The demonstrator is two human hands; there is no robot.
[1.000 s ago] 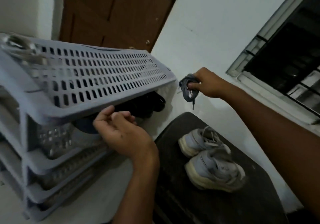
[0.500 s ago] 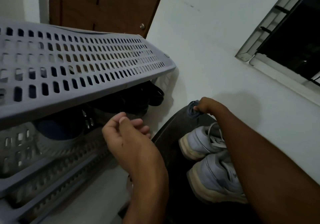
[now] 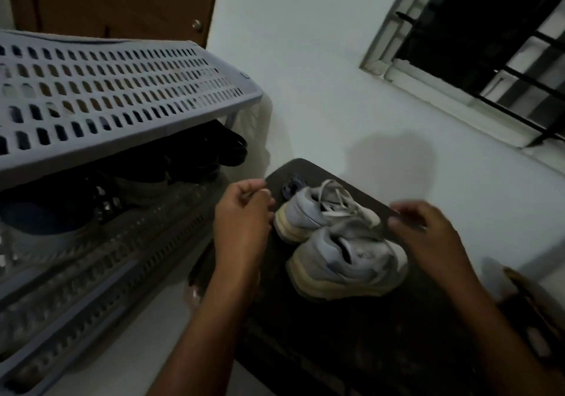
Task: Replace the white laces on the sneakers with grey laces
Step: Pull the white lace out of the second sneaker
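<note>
Two pale grey sneakers stand side by side on a dark stool. The far sneaker shows loose white laces; the near sneaker lies closer to me. A bundle of grey laces lies on the stool's far corner, behind the far sneaker. My left hand hovers left of the sneakers with loosely curled fingers, holding nothing. Over the sneakers' right side, my right hand hangs with relaxed fingers, also holding nothing.
A grey slotted plastic shoe rack stands at the left, with dark shoes on its lower shelves. A brown door is behind it. The white wall carries a barred window at the upper right.
My right hand brought the grey lace bundle down, left it on the stool's far corner and drew back to the right. My left hand moved right, toward the sneakers. The view tilted down.
</note>
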